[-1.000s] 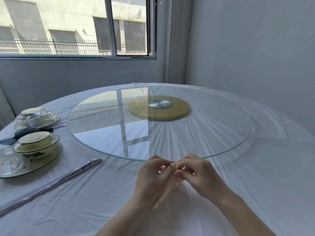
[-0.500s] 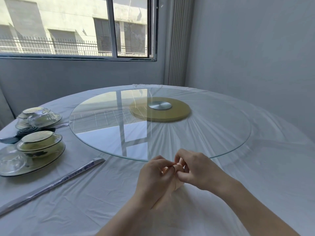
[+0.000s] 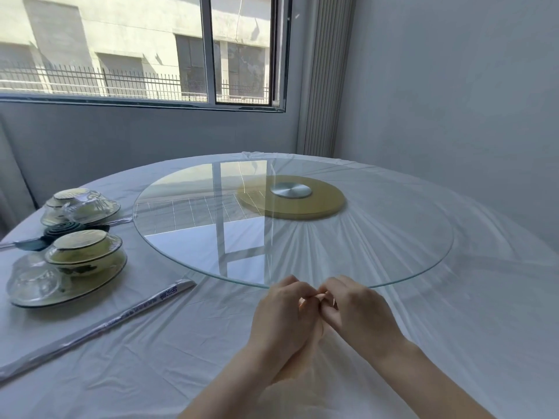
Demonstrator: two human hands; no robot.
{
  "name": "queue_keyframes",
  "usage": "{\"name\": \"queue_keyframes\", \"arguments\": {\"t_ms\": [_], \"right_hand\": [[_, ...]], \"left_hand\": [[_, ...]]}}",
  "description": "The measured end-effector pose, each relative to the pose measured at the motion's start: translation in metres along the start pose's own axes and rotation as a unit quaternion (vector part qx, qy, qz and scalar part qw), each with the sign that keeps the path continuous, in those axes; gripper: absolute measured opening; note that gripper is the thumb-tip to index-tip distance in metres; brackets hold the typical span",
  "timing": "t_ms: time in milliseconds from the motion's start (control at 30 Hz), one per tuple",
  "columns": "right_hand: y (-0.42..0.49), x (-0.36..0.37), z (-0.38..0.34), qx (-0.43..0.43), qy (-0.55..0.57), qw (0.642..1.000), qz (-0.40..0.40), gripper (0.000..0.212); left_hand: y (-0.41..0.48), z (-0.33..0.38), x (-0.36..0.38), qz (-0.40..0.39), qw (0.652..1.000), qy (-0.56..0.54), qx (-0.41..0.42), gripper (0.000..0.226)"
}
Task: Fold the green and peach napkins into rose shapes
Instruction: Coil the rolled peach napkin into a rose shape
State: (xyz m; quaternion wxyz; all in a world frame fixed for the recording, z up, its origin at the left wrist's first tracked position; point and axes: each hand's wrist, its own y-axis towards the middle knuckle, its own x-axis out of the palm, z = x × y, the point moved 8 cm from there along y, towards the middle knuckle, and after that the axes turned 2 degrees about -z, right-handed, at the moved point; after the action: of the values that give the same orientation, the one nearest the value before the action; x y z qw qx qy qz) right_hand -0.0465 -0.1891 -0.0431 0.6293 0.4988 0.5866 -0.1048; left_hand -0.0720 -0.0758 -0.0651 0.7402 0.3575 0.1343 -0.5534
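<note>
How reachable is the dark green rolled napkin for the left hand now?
Probably not yet: the left hand grips the peach napkin with the right hand, and the dark green rolled napkin sits far left between plastic-wrapped bowls.

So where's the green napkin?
Head view, far left: the green napkin lies rolled up between the far bowl set and the near bowl set.

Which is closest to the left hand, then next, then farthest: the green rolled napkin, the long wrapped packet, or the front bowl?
1. The long wrapped packet, lying left of the left hand.
2. The front bowl, farther to the left.
3. The green rolled napkin, behind that bowl.
</note>
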Motion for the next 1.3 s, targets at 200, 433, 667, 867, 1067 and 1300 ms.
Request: {"name": "queue_keyframes", "arguments": {"t_ms": [200,433,667,867,1067,1300], "right_hand": [[0.001,-0.006,-0.011,-0.076,-0.091,0.992,0.046,0.02],[-0.009,0.0,-0.001,-0.052,-0.001,0.997,0.06,0.019],[-0.001,0.01,0.014,-0.017,0.156,0.987,-0.031,0.004],[0.011,0.009,0.014,-0.016,0.132,0.985,-0.114,0.007],[0.021,0.009,0.009,-0.008,0.1,0.987,-0.123,0.016],[0.02,0.006,-0.005,-0.104,-0.013,0.994,-0.024,0.016]], "left_hand": [[0.005,0.001,0.002,-0.018,1.0,0.008,0.022,0.005],[0.005,-0.002,0.008,-0.03,0.999,-0.031,0.032,0.01],[0.007,-0.006,0.005,-0.009,0.999,-0.036,0.01,0.013],[0.004,-0.006,0.003,0.002,0.999,-0.05,0.01,0.009],[0.005,-0.01,0.002,0.001,0.997,-0.073,-0.003,0.01],[0.005,-0.01,-0.002,0.014,0.997,-0.073,-0.006,0.011]]}}
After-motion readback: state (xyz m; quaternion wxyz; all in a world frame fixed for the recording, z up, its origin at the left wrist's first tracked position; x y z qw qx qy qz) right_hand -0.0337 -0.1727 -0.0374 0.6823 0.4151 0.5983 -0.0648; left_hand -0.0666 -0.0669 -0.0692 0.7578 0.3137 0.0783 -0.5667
